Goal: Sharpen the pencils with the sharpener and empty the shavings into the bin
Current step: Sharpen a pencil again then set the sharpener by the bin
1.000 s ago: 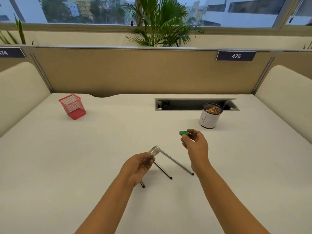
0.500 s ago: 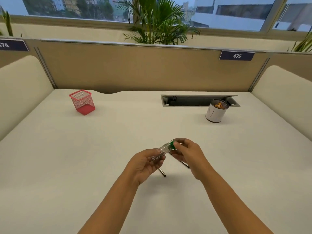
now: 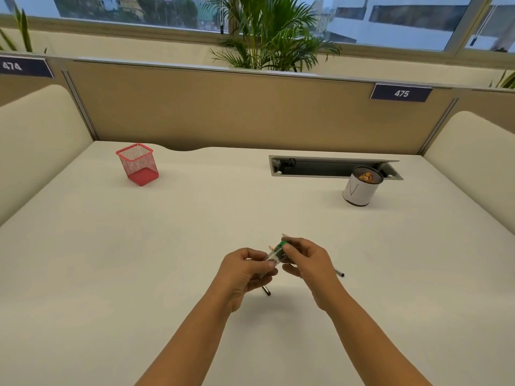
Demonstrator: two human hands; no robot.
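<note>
Both hands meet over the middle of the white desk. My left hand grips the clear shavings case of the sharpener. My right hand pinches its green cap end, which sits on the case. Two dark pencils lie on the desk under my hands, mostly hidden: one end shows at the right pencil and another below the left pencil. Their sharpened tips peek out beyond the sharpener. The bin, a white cylinder with orange shavings inside, stands at the back right.
A red mesh pencil holder stands at the back left. An open cable tray slot lies in the desk just behind the bin. Beige partition panels close off the back and both sides.
My right hand brought the green cap from the right back onto the clear case held in my left hand. Both hands now hold the sharpener together above the pencils.
</note>
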